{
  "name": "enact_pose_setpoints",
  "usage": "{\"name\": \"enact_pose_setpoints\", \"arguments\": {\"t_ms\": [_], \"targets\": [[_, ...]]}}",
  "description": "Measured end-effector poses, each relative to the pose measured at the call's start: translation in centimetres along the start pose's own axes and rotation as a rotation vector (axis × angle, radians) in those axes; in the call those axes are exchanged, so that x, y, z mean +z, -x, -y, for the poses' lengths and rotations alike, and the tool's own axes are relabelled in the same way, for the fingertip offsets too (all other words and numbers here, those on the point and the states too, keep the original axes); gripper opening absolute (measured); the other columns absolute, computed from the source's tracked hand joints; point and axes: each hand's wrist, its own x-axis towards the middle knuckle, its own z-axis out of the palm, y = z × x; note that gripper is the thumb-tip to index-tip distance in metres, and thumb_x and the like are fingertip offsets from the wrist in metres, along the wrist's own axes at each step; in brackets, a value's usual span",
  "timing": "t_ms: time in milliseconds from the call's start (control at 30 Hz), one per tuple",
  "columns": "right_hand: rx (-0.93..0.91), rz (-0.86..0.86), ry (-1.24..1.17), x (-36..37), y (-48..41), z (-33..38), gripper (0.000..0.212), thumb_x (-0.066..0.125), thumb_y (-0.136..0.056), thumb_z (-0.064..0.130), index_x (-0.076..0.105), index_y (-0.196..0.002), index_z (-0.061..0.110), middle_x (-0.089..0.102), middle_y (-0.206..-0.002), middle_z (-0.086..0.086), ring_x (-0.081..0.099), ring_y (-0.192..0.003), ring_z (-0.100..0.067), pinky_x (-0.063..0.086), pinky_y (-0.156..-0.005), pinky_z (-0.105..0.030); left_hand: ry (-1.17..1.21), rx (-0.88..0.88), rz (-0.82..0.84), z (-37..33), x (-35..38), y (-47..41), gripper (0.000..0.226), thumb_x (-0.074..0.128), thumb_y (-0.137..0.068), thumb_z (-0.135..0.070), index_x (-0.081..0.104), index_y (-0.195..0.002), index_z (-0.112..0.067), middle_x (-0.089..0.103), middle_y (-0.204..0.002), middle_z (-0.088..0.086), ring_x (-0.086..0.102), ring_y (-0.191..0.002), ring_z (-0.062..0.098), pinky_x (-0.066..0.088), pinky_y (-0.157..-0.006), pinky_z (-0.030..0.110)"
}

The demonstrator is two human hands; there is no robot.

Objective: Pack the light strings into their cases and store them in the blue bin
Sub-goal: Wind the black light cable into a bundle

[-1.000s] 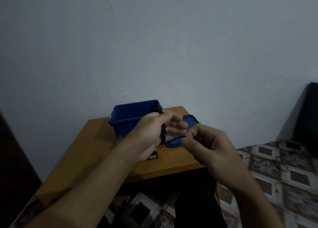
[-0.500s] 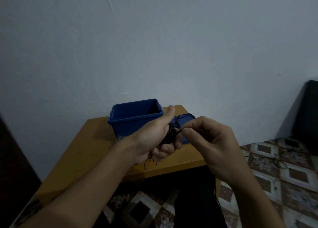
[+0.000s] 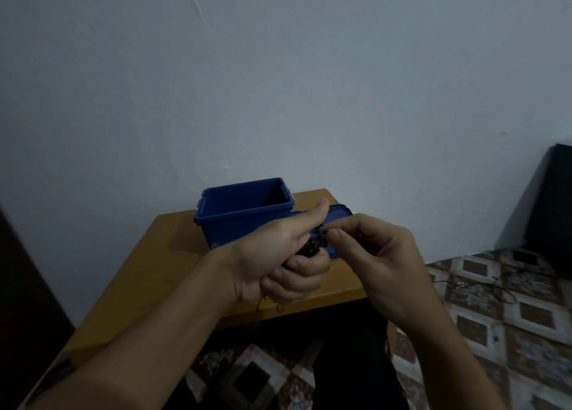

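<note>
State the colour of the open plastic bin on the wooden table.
Blue; the open plastic bin shows best in the head view.

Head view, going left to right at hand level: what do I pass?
blue bin → left hand → light string bundle → right hand → loose wire on the floor

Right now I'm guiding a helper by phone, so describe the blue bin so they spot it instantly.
Find the wooden table against the pale wall. At its far edge stands the blue bin, just behind the left hand. It is deep and open-topped, unlike the flat blue piece lying to its right.
</note>
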Motion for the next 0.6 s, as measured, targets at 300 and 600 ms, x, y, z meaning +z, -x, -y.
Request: {"name": "enact_pose_setpoints", "arguments": {"t_ms": [300,600], "targets": [[0.086,0.055,0.009,0.7,0.2,-0.4,0.015,0.062,-0.097,0.017,0.077,-0.096,0.017,0.076,-0.084,-0.005,0.071,-0.08,-0.023,0.058,-0.071,-0.04,0.347,0.25,0.219,0.0,0.1,0.3,0.046,0.029,-0.099,-0.038,0.04,-0.061,-0.014,0.05,-0.051,0.01,0.052,-0.041,0.022,0.037,-0.041,0.026],[0.201,0.201,0.168,1.4,0.4,-0.3,0.021,0.063,-0.096,0.023,0.075,-0.081,0.016,0.077,-0.079,0.003,0.071,-0.071,-0.015,0.058,-0.071,-0.029,0.568,0.497,0.116,-0.8,0.1,0.6,0.034,0.042,-0.1,-0.023,0.066,-0.097,0.001,0.071,-0.109,0.025,0.069,-0.104,0.039,0.057,-0.088,0.045]]}}
